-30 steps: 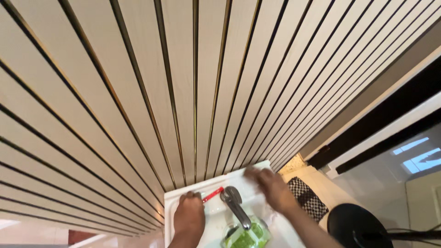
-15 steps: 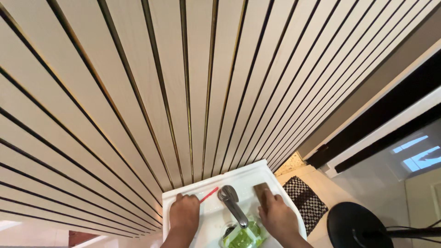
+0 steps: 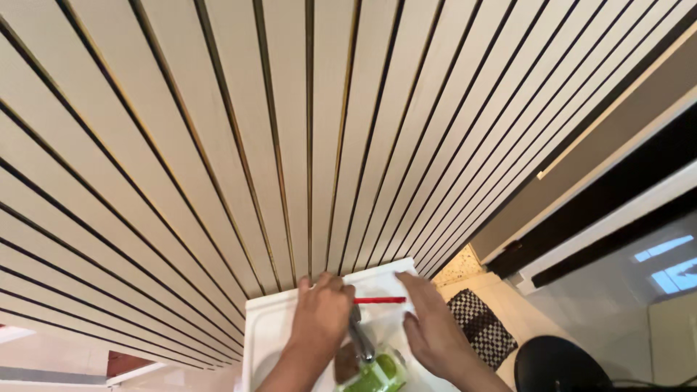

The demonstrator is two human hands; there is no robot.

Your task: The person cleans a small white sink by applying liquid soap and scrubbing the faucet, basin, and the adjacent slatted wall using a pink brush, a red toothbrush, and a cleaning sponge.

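Your left hand (image 3: pixel 319 316) pinches the red stick (image 3: pixel 380 300) at the far rim of the white sink (image 3: pixel 255 341). Your right hand (image 3: pixel 430 327) rests open near it (green bottle (image 3: pixel 377 372) below). Hold steady.

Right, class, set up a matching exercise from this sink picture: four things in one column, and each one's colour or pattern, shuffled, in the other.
Things:
1. thin stick
2. bottle
3. sink
4. mat

Colours:
A. white
B. black-and-white checks
C. red
D. green

Pairs: 1-C, 2-D, 3-A, 4-B
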